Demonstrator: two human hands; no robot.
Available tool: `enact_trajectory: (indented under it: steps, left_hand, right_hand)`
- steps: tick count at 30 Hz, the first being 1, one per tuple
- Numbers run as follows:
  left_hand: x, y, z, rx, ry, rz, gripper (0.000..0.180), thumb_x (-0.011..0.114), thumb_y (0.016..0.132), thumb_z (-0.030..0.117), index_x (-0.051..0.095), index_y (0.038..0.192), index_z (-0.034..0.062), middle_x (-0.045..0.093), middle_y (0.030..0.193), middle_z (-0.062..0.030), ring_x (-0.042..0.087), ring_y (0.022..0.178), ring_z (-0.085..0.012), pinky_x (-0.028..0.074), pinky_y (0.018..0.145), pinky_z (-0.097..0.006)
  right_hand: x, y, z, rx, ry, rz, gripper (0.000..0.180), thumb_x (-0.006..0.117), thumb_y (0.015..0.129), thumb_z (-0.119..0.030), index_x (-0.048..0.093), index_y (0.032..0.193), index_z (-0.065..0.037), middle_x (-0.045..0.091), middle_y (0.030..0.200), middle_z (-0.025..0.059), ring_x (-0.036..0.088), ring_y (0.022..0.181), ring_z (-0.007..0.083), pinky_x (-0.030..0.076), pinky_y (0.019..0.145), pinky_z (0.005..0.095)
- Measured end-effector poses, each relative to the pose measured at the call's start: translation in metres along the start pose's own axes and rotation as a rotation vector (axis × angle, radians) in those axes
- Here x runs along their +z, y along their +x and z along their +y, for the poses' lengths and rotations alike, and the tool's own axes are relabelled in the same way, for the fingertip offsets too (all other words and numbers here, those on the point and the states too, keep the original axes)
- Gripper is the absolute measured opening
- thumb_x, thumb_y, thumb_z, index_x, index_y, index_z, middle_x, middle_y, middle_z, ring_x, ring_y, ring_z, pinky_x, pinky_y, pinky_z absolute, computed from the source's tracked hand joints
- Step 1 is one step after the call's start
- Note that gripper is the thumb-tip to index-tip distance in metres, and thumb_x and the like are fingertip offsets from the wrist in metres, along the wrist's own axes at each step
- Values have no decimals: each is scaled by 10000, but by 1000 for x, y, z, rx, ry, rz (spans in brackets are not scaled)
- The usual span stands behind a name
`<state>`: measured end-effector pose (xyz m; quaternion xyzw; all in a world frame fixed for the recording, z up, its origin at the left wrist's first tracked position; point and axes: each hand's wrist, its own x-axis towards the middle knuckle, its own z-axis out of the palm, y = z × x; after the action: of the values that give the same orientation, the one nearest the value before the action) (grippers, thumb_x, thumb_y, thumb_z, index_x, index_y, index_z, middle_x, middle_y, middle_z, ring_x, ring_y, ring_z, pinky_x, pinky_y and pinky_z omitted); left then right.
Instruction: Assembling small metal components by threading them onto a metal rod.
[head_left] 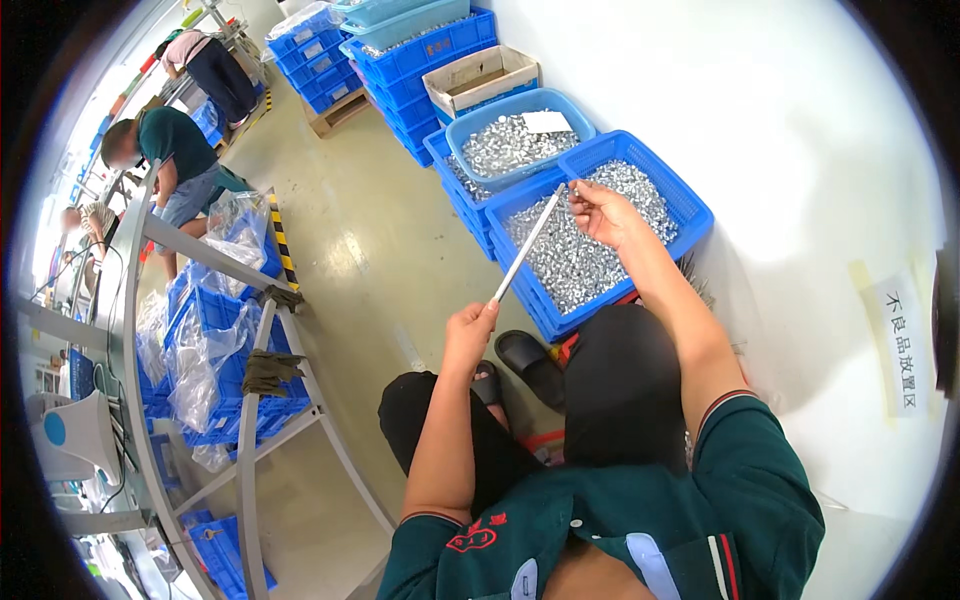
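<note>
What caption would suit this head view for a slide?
Seated person holds a thin rod, left hand at its base, right hand at its tip, above a blue crate of small metal parts.

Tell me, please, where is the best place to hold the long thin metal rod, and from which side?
Probably near its lower end, from below, as the left hand does. The rod slants up toward the right hand above the blue basket, leaving its bare middle free.

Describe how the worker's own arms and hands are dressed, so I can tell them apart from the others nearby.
Both hands, the left hand and the right hand, are bare: no gloves, rings or watch visible. The forearms are uncovered. The short sleeves belong to a dark green shirt, with thin red and white trim at the cuffs. A small red emblem sits near the left side of the chest.
</note>
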<state>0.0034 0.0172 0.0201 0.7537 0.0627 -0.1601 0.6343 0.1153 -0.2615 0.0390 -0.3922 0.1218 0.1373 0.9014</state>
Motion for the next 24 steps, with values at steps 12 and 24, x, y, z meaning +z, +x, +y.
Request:
enact_trajectory:
  steps: [12, 24]
  left_hand:
    - [1, -1, -8, 25, 19, -35, 360, 548, 834, 345, 475, 601, 81, 375, 515, 56, 289, 434, -37, 211, 394, -217]
    - [2, 9, -4, 46, 35, 27, 352, 553, 831, 325, 524, 642, 30, 410, 536, 29, 350, 500, -63, 287, 450, -241]
  right_hand:
    - [8, -10, 2, -44, -174, -67, 148, 607, 812, -173, 580, 845, -31, 526, 673, 4, 480, 567, 86, 376, 465, 193]
    - [-5, 4, -5, -32, -239, -83, 214, 479, 830, -11, 477, 1031, 64, 560, 923, 137, 577, 801, 209, 505, 716, 330]
